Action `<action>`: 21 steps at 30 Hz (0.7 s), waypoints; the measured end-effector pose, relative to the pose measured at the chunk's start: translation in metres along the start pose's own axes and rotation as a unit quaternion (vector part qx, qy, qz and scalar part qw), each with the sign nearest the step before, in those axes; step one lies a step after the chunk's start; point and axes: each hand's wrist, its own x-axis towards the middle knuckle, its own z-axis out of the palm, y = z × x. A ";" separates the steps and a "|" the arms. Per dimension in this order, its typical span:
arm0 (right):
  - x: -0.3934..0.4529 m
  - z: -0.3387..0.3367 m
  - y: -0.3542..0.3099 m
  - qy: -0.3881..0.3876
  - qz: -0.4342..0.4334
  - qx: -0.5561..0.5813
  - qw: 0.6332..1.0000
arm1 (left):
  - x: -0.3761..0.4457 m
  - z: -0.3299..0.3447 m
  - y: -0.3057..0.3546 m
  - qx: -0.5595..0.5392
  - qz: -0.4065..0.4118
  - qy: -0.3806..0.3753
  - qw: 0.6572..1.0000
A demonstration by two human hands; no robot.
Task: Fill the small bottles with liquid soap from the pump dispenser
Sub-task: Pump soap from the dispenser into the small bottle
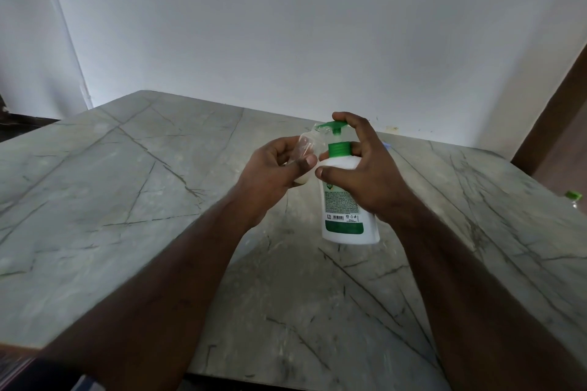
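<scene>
Two hands meet above the middle of the table (127, 168). The left hand (276, 174) grips a small bottle (306, 146), tilted, mouth up-right beneath the green spout (324, 127). The right hand (365, 174) wraps the upright dispenser (344, 216), a finger atop its pump. The spout points left at the mouth; whether they line up is unclear.

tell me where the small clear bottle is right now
In the head view the small clear bottle is held in the left hand, tilted up to the green pump spout of the soap dispenser, which the right hand grips.
</scene>
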 end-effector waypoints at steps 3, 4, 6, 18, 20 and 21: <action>0.000 -0.001 0.000 -0.001 0.002 -0.005 1.000 | 0.000 0.000 0.001 0.003 0.001 0.000 1.000; 0.000 -0.001 0.000 -0.002 0.004 -0.005 1.000 | 0.000 0.001 0.001 0.004 0.002 0.000 1.000; 0.000 -0.002 0.000 -0.002 0.007 -0.005 1.000 | -0.001 0.001 0.000 0.006 0.004 0.000 1.000; -0.001 -0.001 -0.001 -0.001 0.005 -0.013 1.000 | 0.001 0.000 -0.001 0.005 0.013 0.003 1.000; -0.001 0.000 -0.002 -0.002 0.006 -0.010 1.000 | 0.001 0.000 -0.002 0.009 0.013 0.004 1.000; -0.001 0.000 -0.002 -0.002 0.009 -0.006 1.000 | 0.001 0.000 -0.002 0.011 0.014 0.004 1.000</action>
